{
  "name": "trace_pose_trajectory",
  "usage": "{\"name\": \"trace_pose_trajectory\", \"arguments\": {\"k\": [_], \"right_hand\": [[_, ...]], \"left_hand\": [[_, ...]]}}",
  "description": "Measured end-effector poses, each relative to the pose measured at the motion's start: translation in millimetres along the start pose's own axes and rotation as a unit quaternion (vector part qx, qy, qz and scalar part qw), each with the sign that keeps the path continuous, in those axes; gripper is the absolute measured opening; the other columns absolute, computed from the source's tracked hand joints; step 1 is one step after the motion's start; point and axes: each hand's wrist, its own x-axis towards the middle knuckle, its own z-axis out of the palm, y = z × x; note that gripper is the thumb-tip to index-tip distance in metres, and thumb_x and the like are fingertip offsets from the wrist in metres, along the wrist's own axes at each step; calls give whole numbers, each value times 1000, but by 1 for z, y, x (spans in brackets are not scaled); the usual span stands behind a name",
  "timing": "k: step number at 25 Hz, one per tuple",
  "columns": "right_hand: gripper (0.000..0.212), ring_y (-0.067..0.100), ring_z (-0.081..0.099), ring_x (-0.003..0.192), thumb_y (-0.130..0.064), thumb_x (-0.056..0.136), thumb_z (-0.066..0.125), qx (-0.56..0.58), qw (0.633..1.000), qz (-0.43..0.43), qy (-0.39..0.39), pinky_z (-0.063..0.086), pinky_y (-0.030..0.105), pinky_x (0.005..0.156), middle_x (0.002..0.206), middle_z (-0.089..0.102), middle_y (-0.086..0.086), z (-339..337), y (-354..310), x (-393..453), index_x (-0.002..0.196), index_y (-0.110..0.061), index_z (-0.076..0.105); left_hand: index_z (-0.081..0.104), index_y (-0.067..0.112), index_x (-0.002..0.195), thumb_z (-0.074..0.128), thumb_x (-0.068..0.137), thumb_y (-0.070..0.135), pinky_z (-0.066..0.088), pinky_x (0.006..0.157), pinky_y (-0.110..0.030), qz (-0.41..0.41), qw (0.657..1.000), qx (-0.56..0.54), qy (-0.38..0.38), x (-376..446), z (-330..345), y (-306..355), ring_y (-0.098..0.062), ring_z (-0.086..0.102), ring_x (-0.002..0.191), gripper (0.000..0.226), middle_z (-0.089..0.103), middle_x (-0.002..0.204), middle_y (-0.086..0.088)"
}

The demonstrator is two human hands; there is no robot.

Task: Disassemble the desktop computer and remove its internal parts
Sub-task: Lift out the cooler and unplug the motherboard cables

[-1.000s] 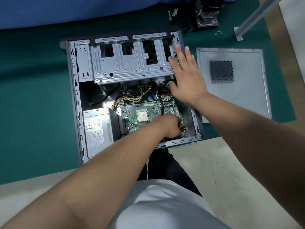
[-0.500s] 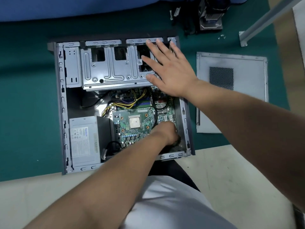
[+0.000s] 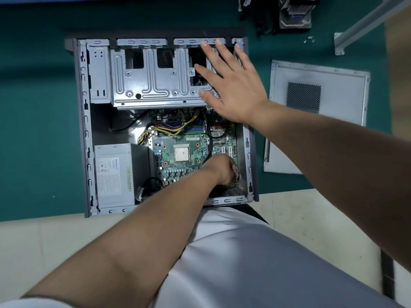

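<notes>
One desktop computer case (image 3: 84, 130) lies on its side on the green tabletop (image 3: 40, 107), with its side open so you can see inside. It sits close to the near edge of the tabletop, right in front of the person.

Inside, the green motherboard (image 3: 178, 165) lies flat at the bottom, with a small square chip (image 3: 182, 153) in its middle. Yellow wires (image 3: 169, 127) and black wires run across its far part. The grey power supply (image 3: 113, 174) sits in the near left corner of the case. The silver drive cage (image 3: 155, 81) fills the far part of the case.

The left hand (image 3: 224, 170) reaches down into the near right corner of the case, over the edge of the motherboard. Its fingers are curled, but what they hold is hidden, so I cannot tell if it grips something.

The right hand (image 3: 233, 85) lies flat with straight, spread fingers on the right end of the drive cage.

The grey side panel (image 3: 333, 138) lies flat on the tabletop just to the right of the case. Some dark computer parts (image 3: 293, 12) sit at the far edge. A few tiny screws (image 3: 309, 39) lie near a grey metal bar (image 3: 367, 21).
</notes>
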Motion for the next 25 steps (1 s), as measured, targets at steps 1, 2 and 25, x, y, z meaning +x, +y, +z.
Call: {"name": "trace_pose_trajectory", "arguments": {"k": [1,2,25], "right_hand": [[70,25,1,159,-65,101,14,-1,1000,1,1,6,54,126,172,1,2,0,0,0,160,-30,31],[70,26,1,159,-65,101,14,-2,1000,1,3,6,54,126,172,1,2,0,0,-1,160,-30,31],[67,26,3,158,-64,101,19,13,1000,4,7,4,53,126,172,3,0,0,-1,-2,156,-32,38]], "left_hand": [[76,7,97,67,94,1,55,98,-36,0,1000,-4,-1,0,0,-1,-21,71,100,11,75,101,-8],[76,8,94,67,93,0,55,99,-37,-2,1000,-9,-3,0,0,-1,-21,71,99,12,76,101,-7],[73,4,106,68,95,5,57,97,-41,-36,999,-19,-14,-10,1,-2,-29,73,101,13,76,105,-13]]}}
